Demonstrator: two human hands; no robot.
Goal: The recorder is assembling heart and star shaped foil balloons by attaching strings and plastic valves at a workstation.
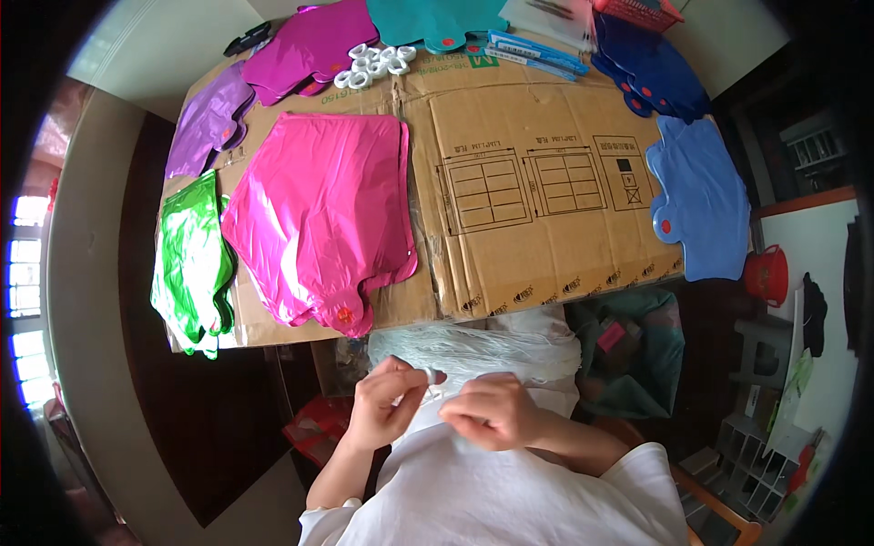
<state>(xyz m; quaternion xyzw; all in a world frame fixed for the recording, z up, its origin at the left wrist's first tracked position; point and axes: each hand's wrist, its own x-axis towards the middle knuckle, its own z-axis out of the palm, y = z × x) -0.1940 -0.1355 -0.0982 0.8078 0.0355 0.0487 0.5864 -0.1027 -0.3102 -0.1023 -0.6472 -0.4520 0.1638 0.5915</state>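
My left hand (387, 400) is raised over my lap with its fingers closed. At its fingertips sits a small white ring (432, 375), much like those lying on the cardboard. Close by on the right, my right hand (492, 411) has its fingers curled and pressed together; what they pinch, if anything, is too fine to make out. Behind both hands a bundle of loose white strings (473, 350) spreads across my lap. A stack of pink foil balloons (328, 209), flat and not inflated, lies on the cardboard surface (510, 109) just beyond, its tabs at the near edge.
Green (191, 259), purple (214, 118), magenta (314, 45), teal (437, 20), navy (646, 64) and light blue (699, 196) flat balloons line the surface. White rings (371, 65) and blue packets (537, 56) lie at the back. Underneath hangs a dark green bag (651, 364).
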